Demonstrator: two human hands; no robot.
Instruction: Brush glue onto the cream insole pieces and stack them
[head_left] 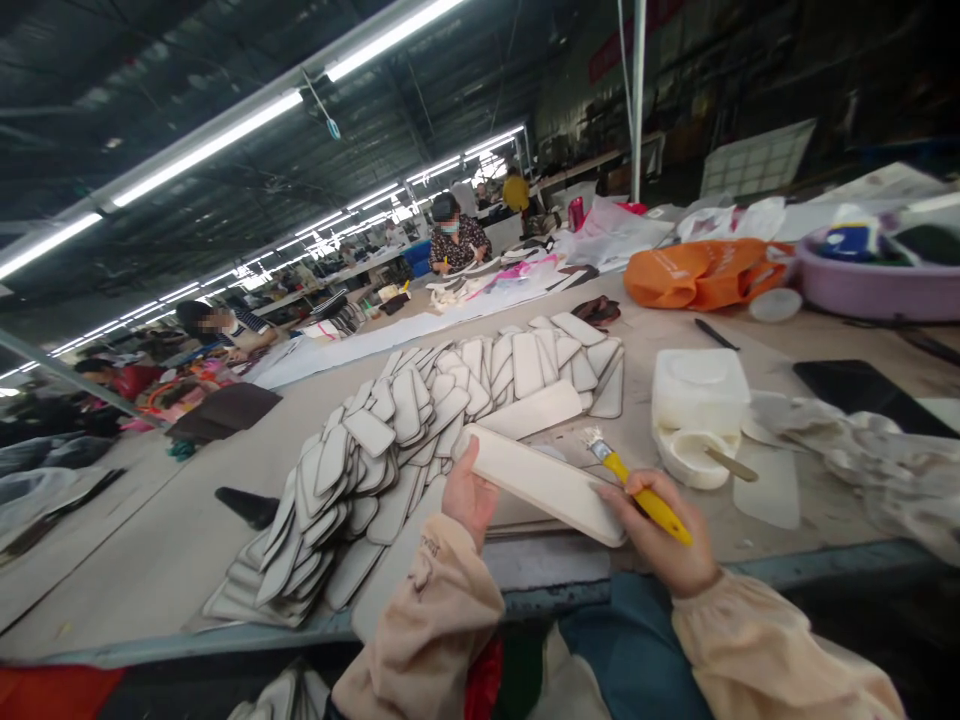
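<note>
My left hand grips the near-left end of a long cream-white flat piece with rounded corners, held just above the table edge. My right hand is closed round a yellow-handled brush and also touches the piece's right end; the bristles point up and away. A second similar piece lies on the table just beyond. To the left, several white-and-grey pieces lie overlapped in a long curved row.
A white lidded tub and a small white glue dish with a stick stand right of the brush. Crumpled cloth, a dark tablet, an orange bag and a purple basin lie farther right. Other people work at distant tables.
</note>
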